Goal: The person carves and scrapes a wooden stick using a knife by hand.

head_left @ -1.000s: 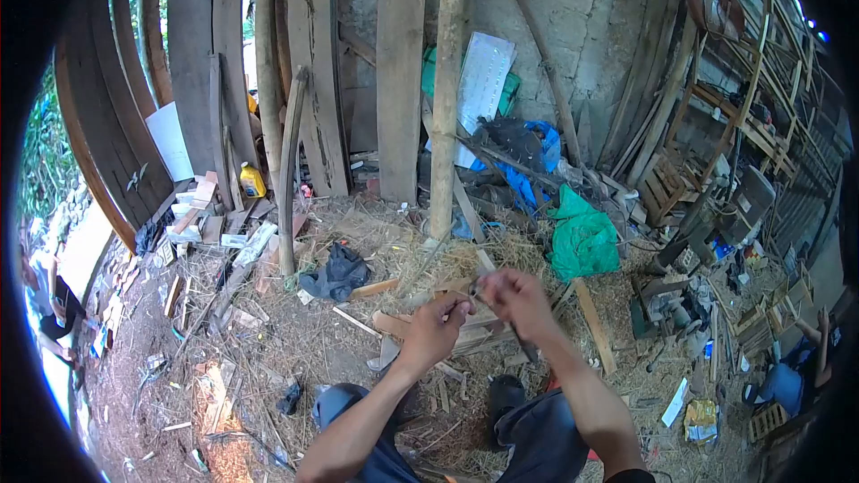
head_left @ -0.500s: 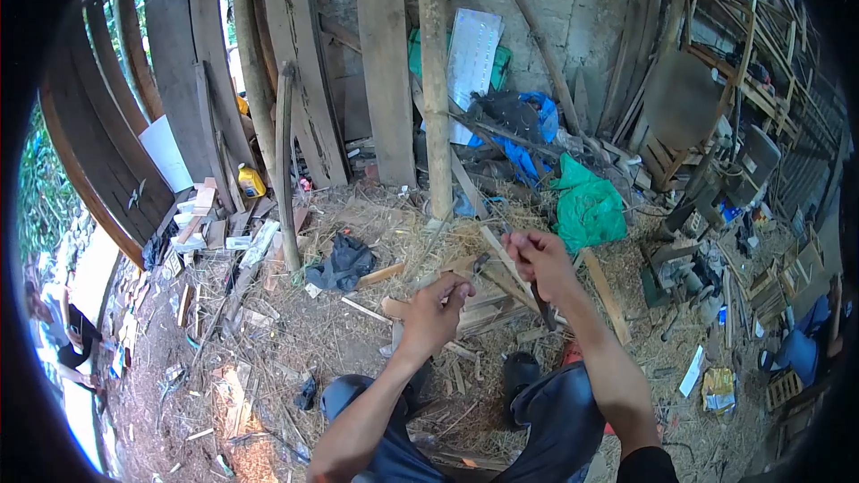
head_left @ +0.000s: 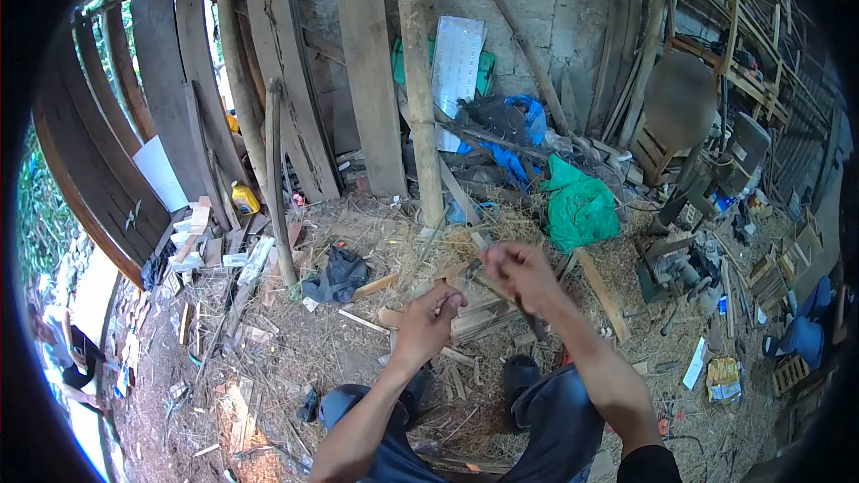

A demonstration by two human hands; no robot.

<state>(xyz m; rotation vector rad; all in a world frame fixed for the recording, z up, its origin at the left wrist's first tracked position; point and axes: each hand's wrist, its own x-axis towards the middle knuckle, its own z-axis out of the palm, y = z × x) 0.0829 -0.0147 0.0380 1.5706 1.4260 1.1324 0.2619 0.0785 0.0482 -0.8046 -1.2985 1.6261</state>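
Note:
My right hand [head_left: 521, 275] is closed around a dark, narrow tool [head_left: 535, 326] whose lower end sticks out below the fist. Its exact kind is not clear. My left hand [head_left: 427, 319] is held a little lower and to the left, fingers curled with thumb and forefinger pinched together. Whatever lies in that pinch is too small or hidden to make out. Both hands hover over a pile of cut wood pieces [head_left: 479, 318] on the straw-strewn ground, between and ahead of my knees.
A black plastic bag [head_left: 337, 275] lies left of the hands and a green sack [head_left: 580, 206] lies beyond them. An upright pole [head_left: 419, 98] rises ahead. Planks [head_left: 371, 63] lean at the back. A yellow bottle [head_left: 244, 198] stands left. People are partly visible at both side edges.
My right hand has moved left and slightly down, closer to my left hand, still gripping the dark tool. The left hand stays nearly in place. The view has shifted slightly.

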